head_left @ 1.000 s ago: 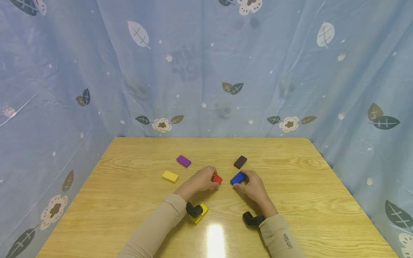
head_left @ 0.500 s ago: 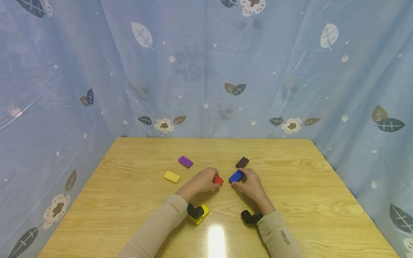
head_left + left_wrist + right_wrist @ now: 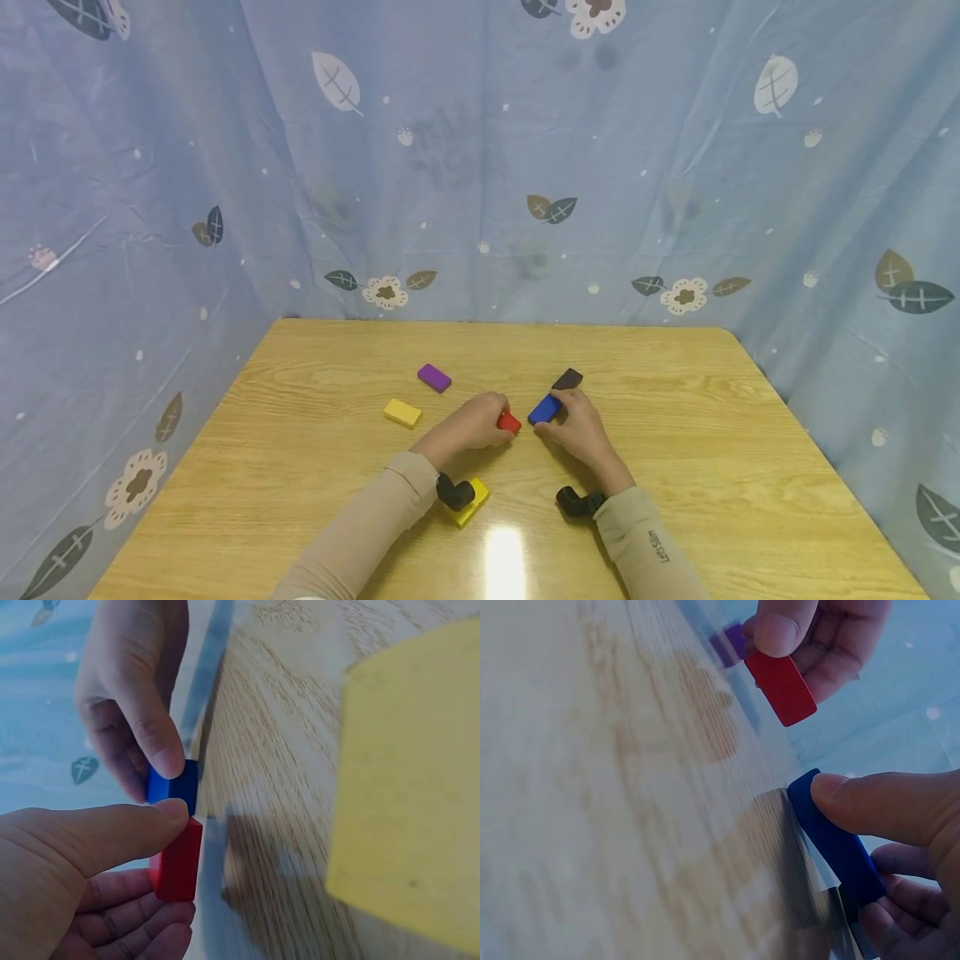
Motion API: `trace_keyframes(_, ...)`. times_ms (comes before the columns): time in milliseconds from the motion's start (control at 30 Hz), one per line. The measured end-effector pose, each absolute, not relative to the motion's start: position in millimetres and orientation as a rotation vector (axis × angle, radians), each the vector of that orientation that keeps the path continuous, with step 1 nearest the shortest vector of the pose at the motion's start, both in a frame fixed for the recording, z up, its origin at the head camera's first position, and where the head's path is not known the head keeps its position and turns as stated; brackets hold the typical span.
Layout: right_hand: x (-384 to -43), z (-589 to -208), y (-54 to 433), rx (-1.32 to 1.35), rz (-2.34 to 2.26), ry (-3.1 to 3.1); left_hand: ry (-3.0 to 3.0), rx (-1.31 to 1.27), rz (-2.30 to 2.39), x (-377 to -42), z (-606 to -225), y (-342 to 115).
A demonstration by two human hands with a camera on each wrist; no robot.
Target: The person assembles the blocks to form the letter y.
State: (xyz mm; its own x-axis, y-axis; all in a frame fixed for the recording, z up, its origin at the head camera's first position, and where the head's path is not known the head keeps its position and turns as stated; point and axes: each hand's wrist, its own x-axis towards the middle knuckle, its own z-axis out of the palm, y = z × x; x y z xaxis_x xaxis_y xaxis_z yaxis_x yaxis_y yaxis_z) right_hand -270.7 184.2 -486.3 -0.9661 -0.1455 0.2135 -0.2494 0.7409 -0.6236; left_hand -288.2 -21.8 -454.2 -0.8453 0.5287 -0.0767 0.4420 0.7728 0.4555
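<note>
In the head view my left hand [image 3: 474, 422] holds a small red block [image 3: 510, 422] between thumb and fingers, over the middle of the table. My right hand [image 3: 581, 432] pinches a blue block [image 3: 543, 410] just to its right. A narrow gap shows between the two blocks there. The right wrist view also shows the red block [image 3: 784, 688] and blue block [image 3: 832, 836] apart. A dark brown block [image 3: 567, 379] lies just behind the blue one; whether they touch is unclear. Beneath the left wrist sits a yellow block [image 3: 474, 502], partly hidden by the black wrist camera.
Left of the hands, a purple block [image 3: 434, 378] and a lighter yellow block [image 3: 402, 413] lie on the wooden table [image 3: 315, 467]. A blue patterned curtain [image 3: 450, 167] hangs behind and along both sides. Yellow also fills the right of the left wrist view.
My right hand has moved left with the blue block, bringing it nearer the red one. The left hand stays nearly still on the red block. The head view has shifted slightly.
</note>
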Motion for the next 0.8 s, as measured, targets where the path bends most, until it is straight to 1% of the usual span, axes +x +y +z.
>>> trace_keyframes(800,-275.2,-489.0,180.7,0.311,1.014,-2.751,2.757,0.792,0.623,-287.3,-454.8,-18.9)
